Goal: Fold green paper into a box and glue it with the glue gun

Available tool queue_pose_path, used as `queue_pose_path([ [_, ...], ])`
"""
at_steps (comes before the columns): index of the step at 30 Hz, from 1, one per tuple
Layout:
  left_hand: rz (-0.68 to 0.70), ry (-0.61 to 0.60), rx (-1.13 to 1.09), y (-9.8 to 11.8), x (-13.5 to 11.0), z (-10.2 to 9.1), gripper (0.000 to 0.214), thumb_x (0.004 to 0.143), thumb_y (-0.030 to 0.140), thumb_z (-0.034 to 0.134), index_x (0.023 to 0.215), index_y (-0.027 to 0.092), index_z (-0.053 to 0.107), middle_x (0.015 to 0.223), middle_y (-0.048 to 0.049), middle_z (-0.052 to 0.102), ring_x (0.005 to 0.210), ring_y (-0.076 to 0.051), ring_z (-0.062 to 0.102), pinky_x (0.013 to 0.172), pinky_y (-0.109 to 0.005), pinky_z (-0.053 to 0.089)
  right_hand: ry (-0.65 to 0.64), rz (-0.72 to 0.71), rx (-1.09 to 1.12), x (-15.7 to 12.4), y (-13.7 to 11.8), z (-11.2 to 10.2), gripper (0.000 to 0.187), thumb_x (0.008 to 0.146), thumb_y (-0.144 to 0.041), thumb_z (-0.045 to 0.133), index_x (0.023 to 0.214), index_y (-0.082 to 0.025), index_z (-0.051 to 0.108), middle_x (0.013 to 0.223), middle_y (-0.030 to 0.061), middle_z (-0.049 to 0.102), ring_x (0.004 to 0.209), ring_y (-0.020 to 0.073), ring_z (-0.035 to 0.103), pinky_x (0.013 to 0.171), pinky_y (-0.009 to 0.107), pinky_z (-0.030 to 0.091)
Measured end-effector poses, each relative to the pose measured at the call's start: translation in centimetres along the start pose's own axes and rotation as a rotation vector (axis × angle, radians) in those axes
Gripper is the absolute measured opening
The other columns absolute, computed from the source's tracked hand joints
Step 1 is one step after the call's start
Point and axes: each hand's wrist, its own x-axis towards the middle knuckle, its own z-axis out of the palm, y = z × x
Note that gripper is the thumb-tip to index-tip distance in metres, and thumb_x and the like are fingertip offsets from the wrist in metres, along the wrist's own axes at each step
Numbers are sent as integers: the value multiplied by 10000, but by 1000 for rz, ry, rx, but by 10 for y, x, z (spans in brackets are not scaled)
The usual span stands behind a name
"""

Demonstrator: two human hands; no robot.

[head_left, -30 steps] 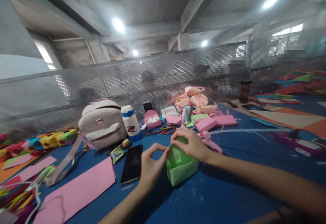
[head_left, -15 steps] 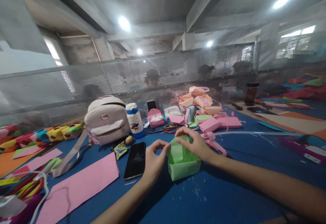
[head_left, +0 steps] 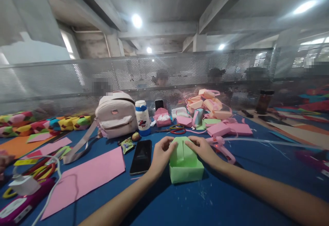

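A light green folded paper box (head_left: pixel 186 174) sits on the blue table in front of me, its low front wall toward me and a tall flap raised at the back. My left hand (head_left: pixel 162 154) pinches the flap's left edge between thumb and fingers. On the flap's right edge, my right hand (head_left: pixel 203 149) has its thumb in front and its fingers behind. A vertical crease or seam runs down the flap between the thumbs. Just right of my right hand lies a pink glue gun (head_left: pixel 223 148), partly covered by the hand.
Left of my hands lie a black phone (head_left: pixel 141 157) and a pink paper sheet (head_left: pixel 88 178). Behind stand a backpack (head_left: pixel 117 116), a bottle (head_left: pixel 143 118), scissors (head_left: pixel 177 129) and a pile of peach paper pieces (head_left: pixel 205 102). A power strip (head_left: pixel 28 193) with a cable is lower left.
The flap, tilted and partly covered by my right hand before, now stands facing me. My right hand has shifted to its right edge. The view has swung slightly left.
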Motion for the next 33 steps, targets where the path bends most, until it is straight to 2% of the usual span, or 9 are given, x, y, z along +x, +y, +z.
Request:
queue_pose_path([
  [4,-47,-77,30,-1,0,0,370,710,493,711,675,131,647,559,12,584,514,-107,489,489,-195,341,-40,73,57,-2,0,1,482,779,-630,639,706,-155,606,636,-10,530,596,136,468,530,246,344],
  [10,-81,-90,55,-4,1,-1,381,687,491,727,617,138,602,508,27,538,472,-90,442,464,-183,287,-52,122,98,-1,2,0,490,708,-633,700,739,-147,647,685,18,592,629,154,510,550,253,373],
  [15,-96,-159,43,-4,-1,2,410,688,540,722,679,147,605,571,11,585,506,-107,493,476,-191,331,-52,75,43,-3,1,-1,466,756,-614,664,641,-170,578,602,-24,474,580,125,414,499,231,297],
  [19,-119,-214,57,-9,-1,3,451,680,578,734,664,157,573,476,61,475,426,-69,381,424,-175,235,-103,28,-55,-7,3,1,511,811,-623,593,575,-183,481,571,-42,371,566,113,340,497,234,242],
  [24,-167,-277,54,-13,2,1,536,652,675,711,654,168,534,431,88,401,381,-54,320,393,-171,210,-114,37,4,-8,7,5,529,824,-659,532,585,-205,405,591,-42,341,566,114,309,489,234,242],
  [33,-199,-261,51,-9,6,-1,565,613,703,720,630,181,504,398,98,390,336,-38,280,380,-175,183,-112,32,39,-6,1,2,507,795,-647,598,630,-168,581,590,-27,441,590,123,373,515,233,282],
])
